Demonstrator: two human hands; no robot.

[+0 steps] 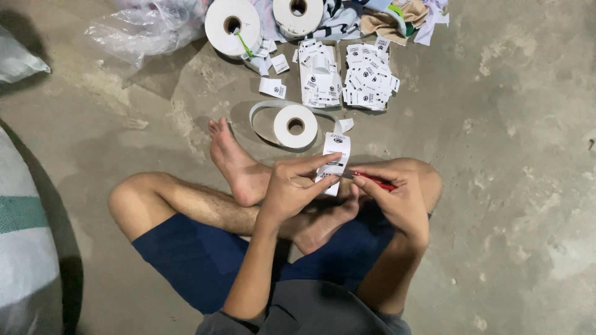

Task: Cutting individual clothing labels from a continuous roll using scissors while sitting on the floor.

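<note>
- Holding a white label strip (pixel 334 162) upright between both hands, over the crossed bare feet; thin, flat woven ribbon with small dark printed marks, running back toward the roll on the floor.
- Left hand (pixel 292 186): forearm rising from the lap, wrist bent, fingers curled, thumb and forefinger pinching the strip's left edge; grip clenched on the strip.
- Right hand (pixel 397 195): forearm coming in from the right knee, fingers wrapped round red-handled scissors (pixel 372 180); grip clenched on the handles, blade tip touching the strip's lower part. How far the blades are open: cannot tell.
- Small roll (pixel 295 126) of the same white ribbon lying flat on the floor just beyond the feet, loose tail looped around it.
- Cut labels (pixel 369 77): small white rectangles heaped in two loose piles past the roll, a few strays beside them.
- Two larger white rolls (pixel 233 26) at the top edge, one with a green strip at its core.
- Crumpled clear plastic bag (pixel 146 28) top left; cloth scraps (pixel 397 18) top right, beige and white.
- Concrete floor (pixel 509 155): grey, rough, blotchy.
- White woven sack (pixel 25 248) with a green band at the left edge.
</note>
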